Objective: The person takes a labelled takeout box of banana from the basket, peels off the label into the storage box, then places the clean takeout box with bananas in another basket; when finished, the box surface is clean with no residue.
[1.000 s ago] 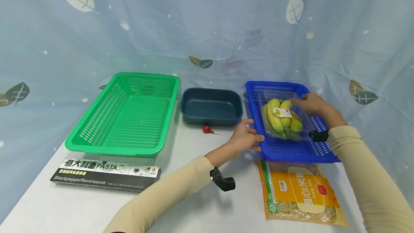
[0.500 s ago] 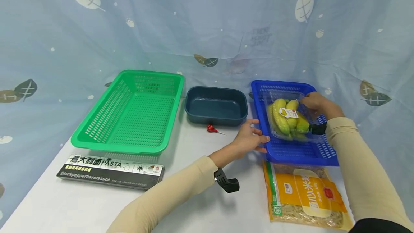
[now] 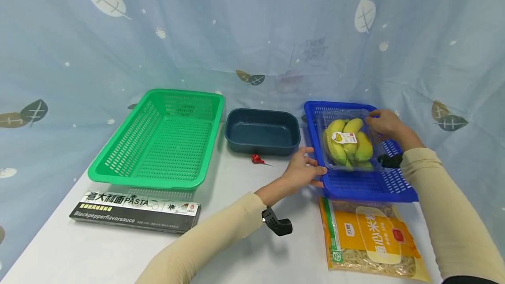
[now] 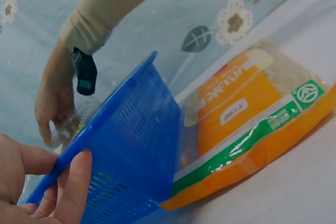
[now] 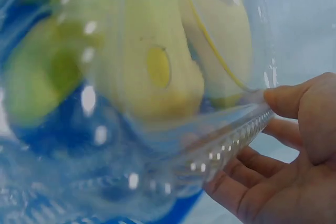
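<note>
A clear plastic box of bananas [image 3: 347, 143] with a white label lies in the blue basket [image 3: 355, 185] at the right. My right hand [image 3: 388, 127] pinches the box's far right edge; in the right wrist view the thumb [image 5: 289, 100] presses on top of the rim while the other fingers lie beneath it. At the basket's near left side, my left hand [image 3: 300, 172] grips the rim, thumb on one face and fingers on the other, as the left wrist view shows. The basket's left wall [image 4: 131, 145] fills the middle of that view.
An orange noodle packet [image 3: 372, 240] lies in front of the blue basket. To the left are a dark blue tub [image 3: 262, 133], a small red-headed item with a thin point [image 3: 257, 159], a green basket [image 3: 158, 143] and a black pasta box [image 3: 136, 214]. A leaf-patterned cloth hangs behind.
The head view has shifted slightly. The banana box sits a little differently in the basket, its right side tilted less. Both hands keep their places on the box and the rim.
</note>
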Motion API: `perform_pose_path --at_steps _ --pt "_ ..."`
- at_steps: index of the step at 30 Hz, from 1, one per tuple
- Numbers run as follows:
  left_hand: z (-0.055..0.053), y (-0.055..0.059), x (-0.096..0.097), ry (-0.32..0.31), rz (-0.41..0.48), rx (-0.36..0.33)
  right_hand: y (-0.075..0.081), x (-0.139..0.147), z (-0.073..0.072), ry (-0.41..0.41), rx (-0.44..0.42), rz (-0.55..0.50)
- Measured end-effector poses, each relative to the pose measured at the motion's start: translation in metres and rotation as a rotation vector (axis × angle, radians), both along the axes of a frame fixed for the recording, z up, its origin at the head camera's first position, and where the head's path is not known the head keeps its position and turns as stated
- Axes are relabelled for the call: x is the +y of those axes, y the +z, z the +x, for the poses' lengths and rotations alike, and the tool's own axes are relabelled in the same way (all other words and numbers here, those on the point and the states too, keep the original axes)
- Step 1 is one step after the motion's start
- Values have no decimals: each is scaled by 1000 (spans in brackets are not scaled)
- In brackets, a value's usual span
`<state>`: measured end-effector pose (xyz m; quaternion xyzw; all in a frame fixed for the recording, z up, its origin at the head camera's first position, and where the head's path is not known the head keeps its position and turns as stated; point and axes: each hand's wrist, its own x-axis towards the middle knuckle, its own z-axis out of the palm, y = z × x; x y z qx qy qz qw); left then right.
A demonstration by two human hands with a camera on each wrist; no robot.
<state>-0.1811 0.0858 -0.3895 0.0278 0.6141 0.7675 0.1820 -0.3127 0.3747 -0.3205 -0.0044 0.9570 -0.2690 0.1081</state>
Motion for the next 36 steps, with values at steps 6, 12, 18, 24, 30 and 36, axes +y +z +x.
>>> perform_pose_path --at_steps 6,12,18,24,30,36 --pt "2 1 0 4 3 15 16 -4 10 -20 128 -25" --pt "3 0 -2 1 4 24 33 -6 24 -9 226 -26" --pt "4 3 -2 -3 -13 8 45 -5 41 -40 270 -28" --pt "6 4 -1 -12 -51 -12 51 -7 56 -69 329 -55" --pt "20 7 -12 -63 -231 121 62 -16 70 -65 348 -103" --pt "33 19 -30 -54 -328 226 78 -27 84 -87 379 -146"
